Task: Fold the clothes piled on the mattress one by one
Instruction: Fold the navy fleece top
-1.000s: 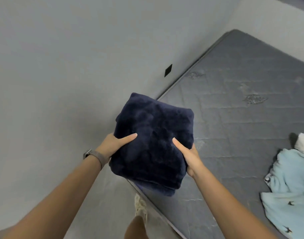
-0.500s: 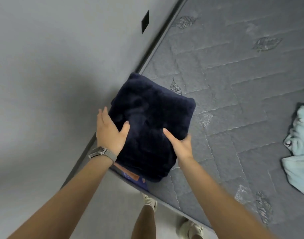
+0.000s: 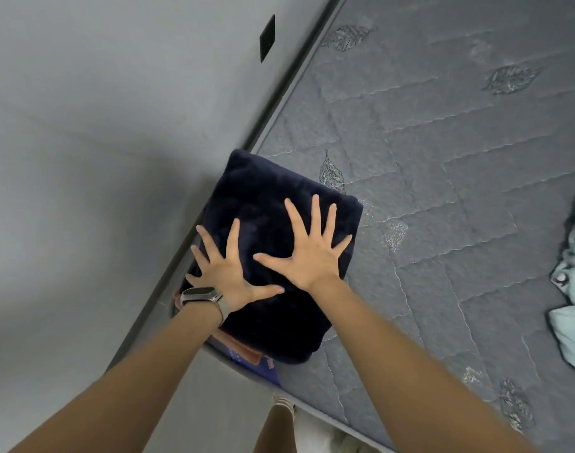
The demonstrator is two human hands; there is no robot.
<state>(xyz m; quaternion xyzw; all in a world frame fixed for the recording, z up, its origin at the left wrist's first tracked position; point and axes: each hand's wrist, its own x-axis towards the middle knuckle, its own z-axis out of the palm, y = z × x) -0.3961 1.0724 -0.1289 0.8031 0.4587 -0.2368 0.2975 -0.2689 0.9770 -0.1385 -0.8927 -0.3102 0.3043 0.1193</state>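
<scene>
Bare forearms, no sleeves, grey-banded watch (image 3: 201, 294) with dark rectangular face on left wrist

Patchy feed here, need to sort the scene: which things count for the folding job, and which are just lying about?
Job:
folded navy fleece, left hand and right hand pressing flat on it
folded clothes beneath it
unfolded light blue garment
mattress

Lying about:
black wall plate
wristwatch

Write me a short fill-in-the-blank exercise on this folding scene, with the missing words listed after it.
1. Both hands, the left hand and the right hand, press flat on the folded ____ garment.
2. That garment lies on other folded clothes at the mattress ____.
3. A watch sits on the ____ wrist.
4. The light blue clothes lie to the ____.

Missing words: navy; corner; left; right
</scene>
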